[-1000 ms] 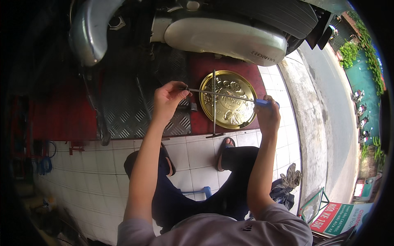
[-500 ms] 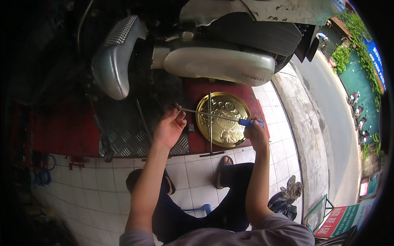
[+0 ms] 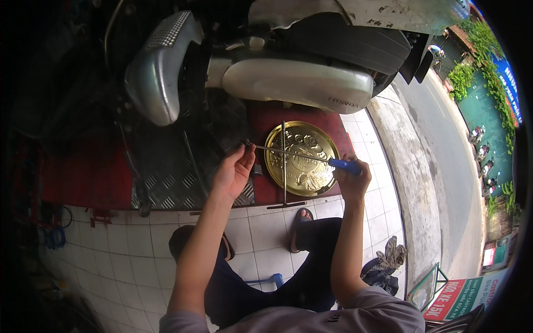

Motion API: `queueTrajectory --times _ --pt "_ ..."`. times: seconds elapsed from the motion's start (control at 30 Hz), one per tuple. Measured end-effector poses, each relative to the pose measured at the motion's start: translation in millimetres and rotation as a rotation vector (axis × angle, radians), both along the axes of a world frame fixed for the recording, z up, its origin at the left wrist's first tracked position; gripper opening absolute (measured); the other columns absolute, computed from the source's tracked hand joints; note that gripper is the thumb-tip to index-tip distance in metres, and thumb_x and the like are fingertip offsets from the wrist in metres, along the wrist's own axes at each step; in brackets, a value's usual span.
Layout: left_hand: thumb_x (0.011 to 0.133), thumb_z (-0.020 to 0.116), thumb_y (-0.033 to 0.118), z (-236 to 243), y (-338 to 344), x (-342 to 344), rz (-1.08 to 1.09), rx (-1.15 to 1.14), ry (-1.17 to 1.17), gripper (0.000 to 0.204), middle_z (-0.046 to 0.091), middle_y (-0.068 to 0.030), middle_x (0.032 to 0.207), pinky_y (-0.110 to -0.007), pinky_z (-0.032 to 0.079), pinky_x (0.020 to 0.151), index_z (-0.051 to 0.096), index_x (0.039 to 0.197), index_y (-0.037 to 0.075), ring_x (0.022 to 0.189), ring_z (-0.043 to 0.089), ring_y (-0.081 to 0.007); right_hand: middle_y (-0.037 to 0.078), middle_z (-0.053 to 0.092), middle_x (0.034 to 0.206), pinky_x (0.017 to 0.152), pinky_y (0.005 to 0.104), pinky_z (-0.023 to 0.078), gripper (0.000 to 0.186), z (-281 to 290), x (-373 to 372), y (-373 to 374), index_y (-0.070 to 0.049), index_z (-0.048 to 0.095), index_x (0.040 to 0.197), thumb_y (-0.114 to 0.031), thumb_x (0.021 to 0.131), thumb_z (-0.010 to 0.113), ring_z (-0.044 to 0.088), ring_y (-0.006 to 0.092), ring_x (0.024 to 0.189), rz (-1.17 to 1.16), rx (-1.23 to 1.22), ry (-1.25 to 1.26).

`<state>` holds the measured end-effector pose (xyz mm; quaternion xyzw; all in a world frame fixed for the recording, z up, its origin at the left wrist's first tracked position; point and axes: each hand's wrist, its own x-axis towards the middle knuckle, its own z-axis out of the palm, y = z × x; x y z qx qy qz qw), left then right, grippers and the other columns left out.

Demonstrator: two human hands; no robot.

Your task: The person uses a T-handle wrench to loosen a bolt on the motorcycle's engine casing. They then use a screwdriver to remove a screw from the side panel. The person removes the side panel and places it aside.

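Observation:
A screwdriver (image 3: 291,153) with a blue handle and a long thin shaft lies nearly level above a round gold embossed tray (image 3: 325,150). My right hand (image 3: 353,180) is closed around its handle. At the tip end, my left hand (image 3: 233,172) pinches a small dark piece too small to name. A long T-handle wrench (image 3: 284,164) rests across the tray, its crossbar toward me. Beyond my hands is a scooter, with its silver-grey cover (image 3: 300,86) and black tyre (image 3: 355,47) showing.
The tray sits on a red bench (image 3: 255,191) with a dark tread-plate section (image 3: 172,186). My knees flank a blue stool (image 3: 272,279) on white floor tiles. A crumpled dark cloth (image 3: 384,266) lies at right, before a concrete kerb (image 3: 413,161) and a road.
The screwdriver and both hands have shifted slightly to the right. The right hand has turned its grip on the handle, and the left fingers still pinch at the tip end.

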<state>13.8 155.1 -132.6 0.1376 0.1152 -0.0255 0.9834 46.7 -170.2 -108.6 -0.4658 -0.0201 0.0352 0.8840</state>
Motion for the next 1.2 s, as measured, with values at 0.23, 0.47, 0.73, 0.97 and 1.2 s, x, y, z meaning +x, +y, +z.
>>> queueTrajectory --times 0.23,0.47,0.73,0.97,1.2 --pt "0.093 0.062 0.005 -5.5 0.2 0.1 0.013 0.094 -0.059 0.008 0.07 -0.0058 0.1 -0.028 0.055 0.081 0.068 0.098 0.004 0.095 0.067 -0.0157 0.003 0.049 0.068 0.051 0.0266 0.031 0.038 -1.2 0.1 2.2 -0.001 0.053 0.094 -0.037 0.083 0.054 0.041 0.0135 0.054 -0.037 -0.043 -0.002" --pt "0.092 0.065 0.007 -6.5 0.3 2.9 0.051 0.114 -0.011 0.004 0.071 -0.0065 0.095 -0.028 0.055 0.079 0.067 0.095 0.005 0.091 0.068 -0.0149 0.005 0.051 0.072 0.054 0.0271 0.032 0.037 2.8 -2.0 3.9 -0.001 0.051 0.095 -0.033 0.078 0.055 0.045 0.0142 0.059 0.008 -0.079 -0.042" --pt "0.092 0.067 0.01 -7.0 -9.9 -4.6 0.021 0.283 0.001 0.002 0.071 -0.0046 0.093 -0.027 0.053 0.075 0.068 0.093 0.009 0.09 0.068 -0.0163 0.004 0.045 0.069 0.057 0.0273 0.03 0.032 8.5 -4.9 -11.4 -0.008 0.044 0.087 -0.036 0.075 0.053 0.04 0.0149 0.059 0.09 -0.228 -0.16" --pt "0.094 0.064 0.01 -7.5 -32.8 -14.6 -0.16 0.547 -0.121 0.012 0.07 -0.0053 0.095 -0.026 0.053 0.075 0.064 0.104 0.004 0.088 0.068 -0.0147 0.008 0.052 0.068 0.054 0.0266 0.037 0.024 3.7 -3.2 -59.0 -0.007 0.047 0.086 -0.028 0.077 0.053 0.049 0.0171 0.059 0.061 -0.089 -0.146" --pt "0.096 0.059 0.007 -24.4 -47.4 -15.7 -0.119 0.654 -0.159 0.011 0.069 -0.0072 0.096 -0.027 0.054 0.079 0.061 0.105 0.002 0.089 0.068 -0.0161 0.007 0.049 0.065 0.048 0.0253 0.033 0.026 7.2 -6.1 -59.8 -0.007 0.047 0.083 -0.029 0.076 0.057 0.046 0.0158 0.053 0.054 -0.036 -0.147"
